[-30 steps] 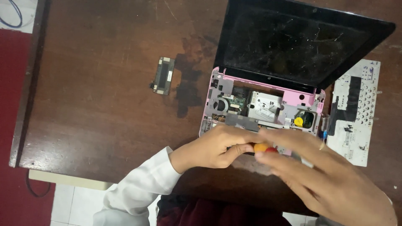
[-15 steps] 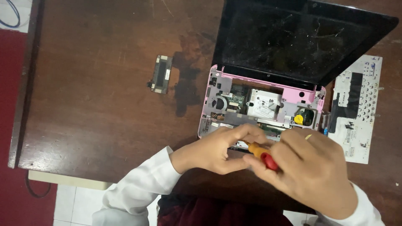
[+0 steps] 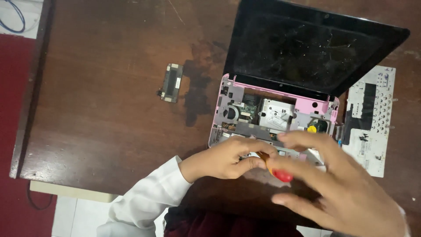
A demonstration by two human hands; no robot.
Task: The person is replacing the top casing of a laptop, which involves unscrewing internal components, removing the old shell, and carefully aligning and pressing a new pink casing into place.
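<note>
Okay, left to right:
small part (image 3: 171, 82): flat dark rectangle, upper-left of centre on the table (image 3: 96, 109), well apart from the hands.
left hand (image 3: 226, 159): lower centre, fingers curled, pinching the screwdriver (image 3: 274, 168) shaft.
screwdriver: orange-red handle, at the laptop's front edge.
laptop (image 3: 280, 112): pink, opened up, internals exposed, dark screen upper right.
right hand (image 3: 340, 184): lower right, fingers spread, blurred, over the handle.
keyboard panel (image 3: 370, 114): white, far right.
</note>
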